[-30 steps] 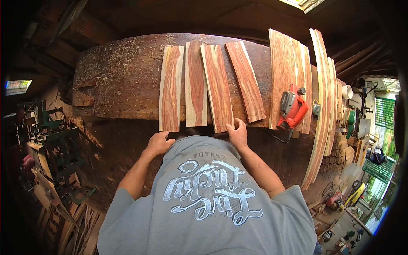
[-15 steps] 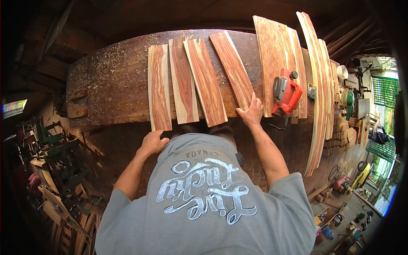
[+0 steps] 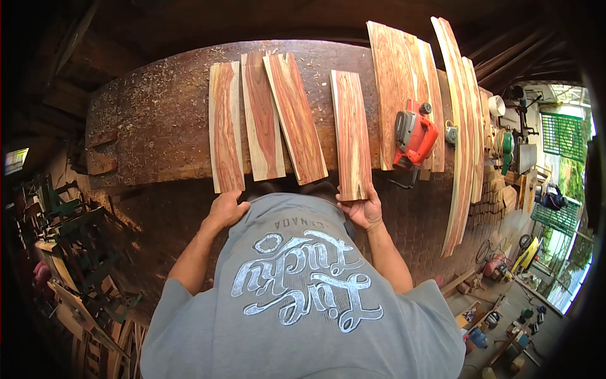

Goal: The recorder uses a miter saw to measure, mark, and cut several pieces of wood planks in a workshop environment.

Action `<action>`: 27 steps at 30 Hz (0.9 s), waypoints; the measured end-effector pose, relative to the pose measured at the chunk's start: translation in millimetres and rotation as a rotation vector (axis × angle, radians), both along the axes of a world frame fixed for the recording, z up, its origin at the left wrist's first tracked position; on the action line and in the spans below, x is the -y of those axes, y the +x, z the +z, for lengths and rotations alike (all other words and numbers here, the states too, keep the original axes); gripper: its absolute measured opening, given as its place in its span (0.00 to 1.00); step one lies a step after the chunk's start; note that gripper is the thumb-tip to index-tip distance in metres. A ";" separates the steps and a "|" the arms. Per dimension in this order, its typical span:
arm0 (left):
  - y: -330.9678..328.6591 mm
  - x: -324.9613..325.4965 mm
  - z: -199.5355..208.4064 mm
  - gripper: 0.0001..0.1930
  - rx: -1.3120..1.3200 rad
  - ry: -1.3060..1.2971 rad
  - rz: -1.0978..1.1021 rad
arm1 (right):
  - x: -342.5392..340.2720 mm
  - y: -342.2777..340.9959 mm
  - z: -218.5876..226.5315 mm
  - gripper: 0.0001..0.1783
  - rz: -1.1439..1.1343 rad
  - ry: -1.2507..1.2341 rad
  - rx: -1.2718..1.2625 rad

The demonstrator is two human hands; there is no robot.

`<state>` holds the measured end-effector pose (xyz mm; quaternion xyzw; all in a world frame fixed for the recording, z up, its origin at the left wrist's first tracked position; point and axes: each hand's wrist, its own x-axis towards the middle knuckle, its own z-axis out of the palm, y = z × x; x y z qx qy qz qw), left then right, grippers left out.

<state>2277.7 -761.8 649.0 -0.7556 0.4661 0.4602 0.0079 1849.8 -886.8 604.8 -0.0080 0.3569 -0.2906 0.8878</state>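
My right hand [image 3: 364, 208] grips the near end of a reddish board with pale streaks [image 3: 352, 136], its thumb at the left edge. This board's near end juts past the workbench's front edge. My left hand [image 3: 225, 210] is at the near end of the leftmost board [image 3: 226, 126], thumb apart from loosely bent fingers, gripping nothing I can see. Between these boards lie a brown-and-cream board [image 3: 260, 117] and a reddish board [image 3: 297, 120] that partly overlaps it. A red electric hand planer [image 3: 416, 136] rests on wider boards [image 3: 398, 76] to the right.
Wood shavings [image 3: 151, 95] litter the left of the workbench [image 3: 145, 145]. Long pale-edged boards [image 3: 461, 126] lie at its right end, near a tape measure [image 3: 451, 133]. Wood pieces and tools lie on the floor at lower right; a dark green machine [image 3: 60, 208] stands at left.
The board in my right hand has come nearer, straightened from its slant, and shows a different grain pattern. My right hand has moved down toward my body. My left hand has hardly moved.
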 end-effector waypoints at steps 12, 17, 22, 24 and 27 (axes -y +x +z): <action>8.0 20.4 7.3 0.23 0.007 -0.005 -0.167 | 16.7 9.9 20.3 0.50 -0.102 -0.165 0.020; 5.7 28.0 15.7 0.22 -0.009 -0.037 -0.165 | 23.7 25.1 45.0 0.37 -0.105 -0.243 -0.163; -7.7 39.4 21.2 0.20 -0.043 -0.074 -0.165 | 31.0 42.2 82.8 0.35 -0.107 -0.190 -0.226; -16.1 46.4 19.9 0.20 -0.038 -0.069 -0.197 | 32.5 49.4 100.8 0.37 -0.064 -0.169 -0.290; -30.4 55.0 16.8 0.19 -0.074 -0.236 -0.225 | 34.1 56.6 126.1 0.39 0.005 -0.192 -0.338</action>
